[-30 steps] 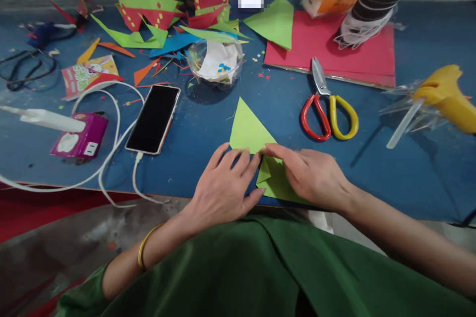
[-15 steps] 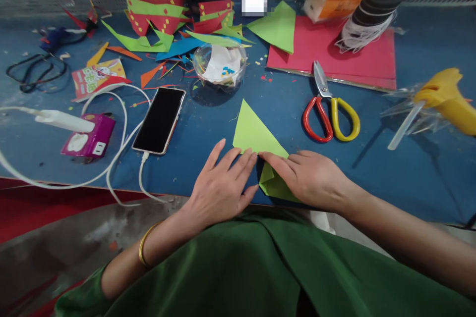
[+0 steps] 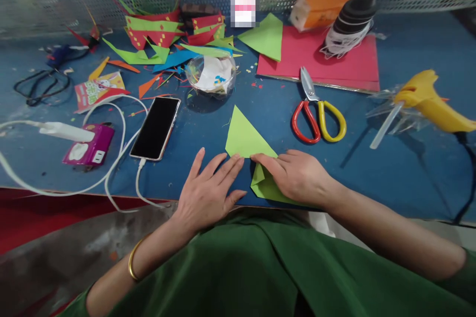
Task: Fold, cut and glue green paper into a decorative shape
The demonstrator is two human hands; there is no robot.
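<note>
A folded sheet of light green paper (image 3: 245, 133) lies near the front edge of the table, one pointed flap reaching away from me and a folded part near the edge. My left hand (image 3: 210, 185) rests flat with fingers spread, its middle fingertips on the lower left edge of the paper. Curled over the right side of the sheet, my right hand (image 3: 303, 176) presses the fold with its index finger; its other fingers are bent and partly hidden. Scissors (image 3: 312, 109) with one red and one yellow handle lie beyond my right hand, blades slightly apart.
A phone (image 3: 156, 129) on a white cable and a purple power adapter (image 3: 92, 146) are at left. Behind stand a clear bowl (image 3: 211, 79) of scraps and red-green paper shapes (image 3: 154, 32). At right are red sheets (image 3: 297, 54), a black thread cone (image 3: 353, 15) and a yellow glue gun (image 3: 427, 101).
The whole view has shifted slightly. My left fingertips have drawn a little left, away from my right index finger. The paper keeps its folded shape.
</note>
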